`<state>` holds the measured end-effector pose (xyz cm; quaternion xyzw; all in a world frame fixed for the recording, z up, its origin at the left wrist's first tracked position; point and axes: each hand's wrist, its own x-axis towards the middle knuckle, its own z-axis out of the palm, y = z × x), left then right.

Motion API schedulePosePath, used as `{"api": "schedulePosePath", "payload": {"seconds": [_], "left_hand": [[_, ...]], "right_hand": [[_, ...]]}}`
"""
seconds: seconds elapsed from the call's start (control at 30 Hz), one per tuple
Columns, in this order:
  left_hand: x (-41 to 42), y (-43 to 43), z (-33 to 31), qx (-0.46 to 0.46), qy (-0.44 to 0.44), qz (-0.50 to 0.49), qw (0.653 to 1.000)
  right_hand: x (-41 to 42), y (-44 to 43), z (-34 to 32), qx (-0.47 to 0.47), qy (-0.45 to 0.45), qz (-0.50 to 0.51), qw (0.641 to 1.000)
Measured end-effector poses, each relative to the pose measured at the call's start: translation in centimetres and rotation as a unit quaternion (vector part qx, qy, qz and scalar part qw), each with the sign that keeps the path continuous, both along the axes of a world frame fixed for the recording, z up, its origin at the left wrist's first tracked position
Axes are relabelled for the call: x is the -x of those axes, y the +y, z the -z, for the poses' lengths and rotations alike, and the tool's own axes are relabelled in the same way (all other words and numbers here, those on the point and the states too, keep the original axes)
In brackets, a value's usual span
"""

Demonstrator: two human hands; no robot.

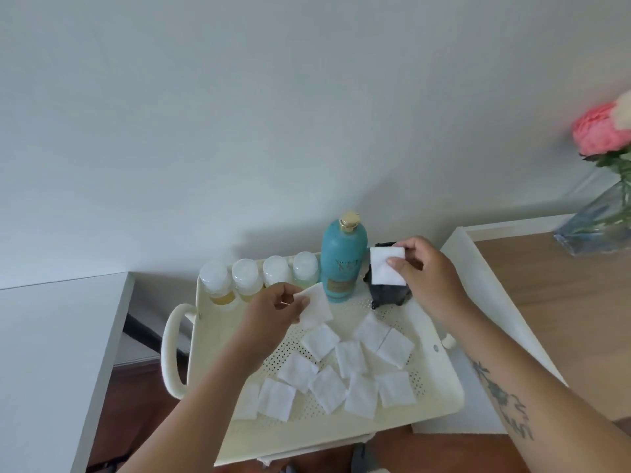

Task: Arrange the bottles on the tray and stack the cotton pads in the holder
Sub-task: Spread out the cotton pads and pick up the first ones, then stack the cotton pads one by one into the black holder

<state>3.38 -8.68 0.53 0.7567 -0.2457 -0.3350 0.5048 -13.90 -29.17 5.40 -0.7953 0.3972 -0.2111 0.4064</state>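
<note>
A cream perforated tray [440, 387] carries a row of small clear-capped bottles [247, 279] along its back edge, beside a tall teal bottle [344, 264] with a gold cap. A dark holder [389, 295] stands right of the teal bottle. Several white square cotton pads [327, 380] lie scattered on the tray floor. My right hand [426, 274] pinches one cotton pad [384, 271] just in front of the holder's top. My left hand [273, 310] holds another cotton pad [316, 303] above the tray's middle.
A white tabletop [51, 353] lies to the left. A wooden desk [563, 319] with a white edge stands to the right, bearing a glass vase [597, 227] of pink flowers. The tray has a looped handle [170, 349] on its left side.
</note>
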Motion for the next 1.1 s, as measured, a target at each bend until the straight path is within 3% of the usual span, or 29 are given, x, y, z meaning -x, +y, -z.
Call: {"api": "schedulePosePath", "payload": {"seconds": [0.13,0.47,0.6,0.8,0.97,1.1], "left_hand": [[1.6,-2.1,-0.7,-0.011,-0.005,0.002,1.0],[5.0,-5.0,-0.8,-0.041,0.005,-0.01,0.999],[5.8,-6.0,-0.9,-0.044,0.003,-0.014,0.999],[6.8,-7.0,-1.0,-0.045,-0.009,-0.019,0.999],[7.3,-7.6,-0.8,-0.041,0.001,-0.031,0.999],[7.6,-8.0,-0.8,-0.031,0.002,-0.034,0.999]], "right_hand": [[0.9,-4.2,0.6,0.047,0.055,0.009,0.997],[-0.6,-6.5,3.1,0.061,0.174,-0.057,0.981],[0.4,-6.5,3.1,0.149,0.127,-0.047,0.979],[2.5,-6.2,4.2,0.323,0.113,-0.167,0.925],[2.0,-6.2,4.5,0.356,0.224,-0.23,0.878],[1.4,-6.2,4.4,0.331,0.252,-0.256,0.872]]}}
